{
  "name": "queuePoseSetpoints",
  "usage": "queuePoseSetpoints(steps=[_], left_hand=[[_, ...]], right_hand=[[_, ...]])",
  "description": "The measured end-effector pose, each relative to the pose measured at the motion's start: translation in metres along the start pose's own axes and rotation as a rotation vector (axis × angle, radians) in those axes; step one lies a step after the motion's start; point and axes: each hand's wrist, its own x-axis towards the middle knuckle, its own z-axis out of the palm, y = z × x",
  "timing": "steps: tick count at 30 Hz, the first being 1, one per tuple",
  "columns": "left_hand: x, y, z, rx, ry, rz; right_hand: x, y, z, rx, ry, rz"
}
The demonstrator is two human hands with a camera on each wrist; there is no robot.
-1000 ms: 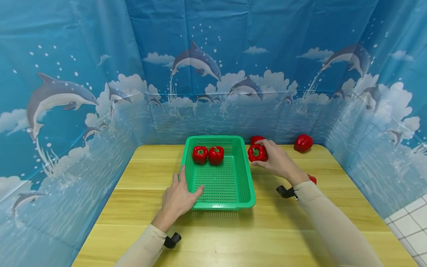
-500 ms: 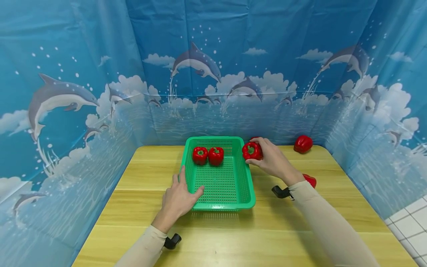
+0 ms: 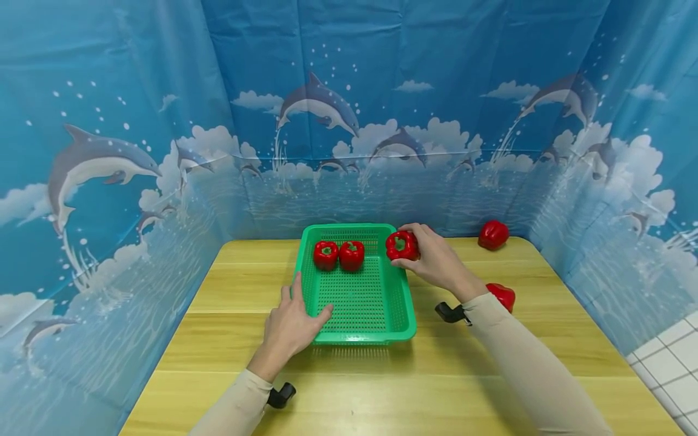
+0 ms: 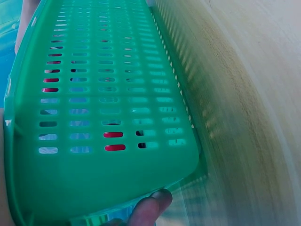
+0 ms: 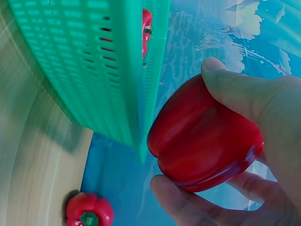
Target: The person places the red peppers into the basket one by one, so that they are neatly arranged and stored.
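In the head view, my right hand point(image 3: 431, 254) holds a red bell pepper point(image 3: 400, 245) beside the right wall of a green plastic basket point(image 3: 406, 321), near its back corner. The right wrist view shows this pepper point(image 5: 202, 136) between thumb and fingers, above the table and close to the rim. Two more red bell peppers, a left one point(image 3: 326, 255) and a right one point(image 3: 351, 256), sit side by side at the back inside the basket. My left hand point(image 3: 291, 324) rests at the basket's front left corner, fingers spread and fairly straight, thumb reaching over the front rim.
One red bell pepper point(image 3: 493, 235) lies at the table's back right, another point(image 3: 503, 297) by my right sleeve. The right wrist view shows a pepper point(image 5: 89, 209) near the table's back edge. A dolphin-printed blue curtain point(image 3: 327, 181) encloses the wooden table point(image 3: 360, 393) behind and at both sides.
My right hand has carried the held pepper leftward, from beside the basket to its right rim. More of the pepper by my right sleeve now shows. The left hand and the basket have stayed put.
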Motion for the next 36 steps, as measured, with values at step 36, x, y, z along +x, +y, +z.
queuePoseSetpoints(steps=[36], left_hand=[[0.008,0.0,-0.004,0.009,-0.02,0.0]], right_hand=[[0.059,-0.057,0.046,0.121,-0.169,-0.027]])
